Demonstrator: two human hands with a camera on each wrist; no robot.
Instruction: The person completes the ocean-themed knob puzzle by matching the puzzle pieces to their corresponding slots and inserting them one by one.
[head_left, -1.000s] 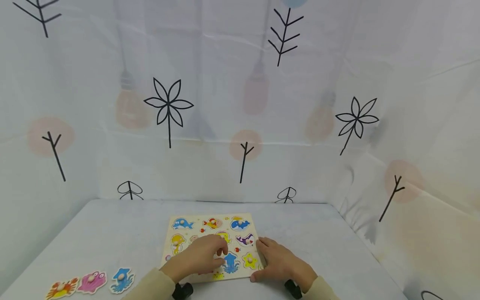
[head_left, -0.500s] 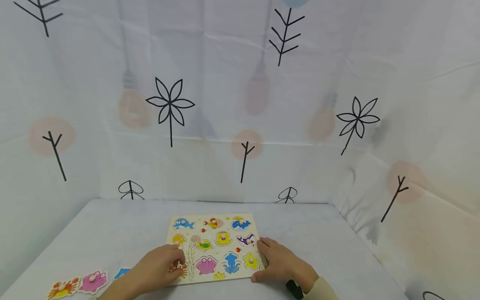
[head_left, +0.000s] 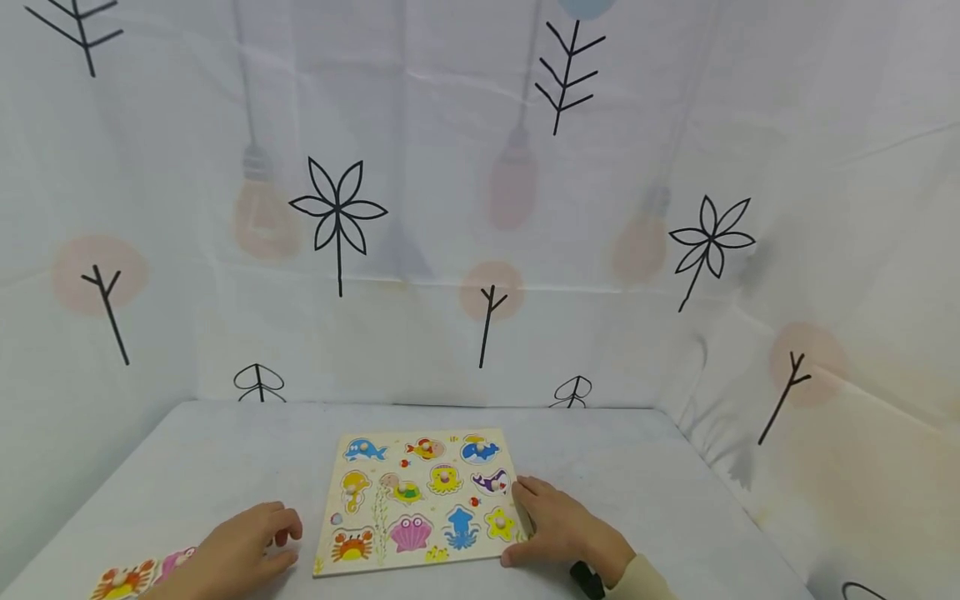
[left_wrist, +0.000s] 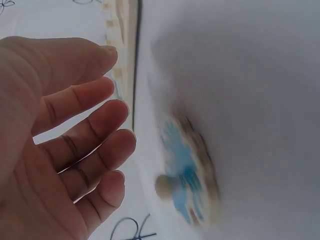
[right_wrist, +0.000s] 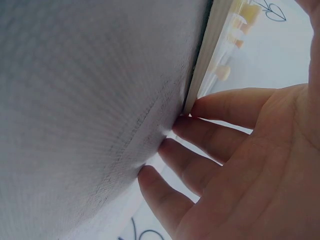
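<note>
My left hand (head_left: 243, 546) is over the table left of the wooden peg puzzle board (head_left: 408, 562), fingers loosely bent and holding nothing. In the left wrist view a blue squid puzzle piece (left_wrist: 184, 160) with a round knob lies close to the fingertips; the hand covers it in the head view. Along the board's right edge my right hand (head_left: 558, 525) rests with straight fingers touching the edge, thumb by the near corner. The board shows sea animals, many with knobs; its crab (head_left: 352, 545), pink shell (head_left: 410, 532) and blue squid (head_left: 461, 528) pictures have no knob.
A loose orange crab piece (head_left: 123, 579) lies at the near left of the white table (head_left: 600, 442). Next to it is a pink shell piece (head_left: 174, 562), partly hidden by the left hand. A patterned white cloth (head_left: 435, 333) hangs behind and beside the table.
My left hand has moved from above the board leftward and down to the table beside it, uncovering the board's lower left. The right hand stays at the board's edge.
</note>
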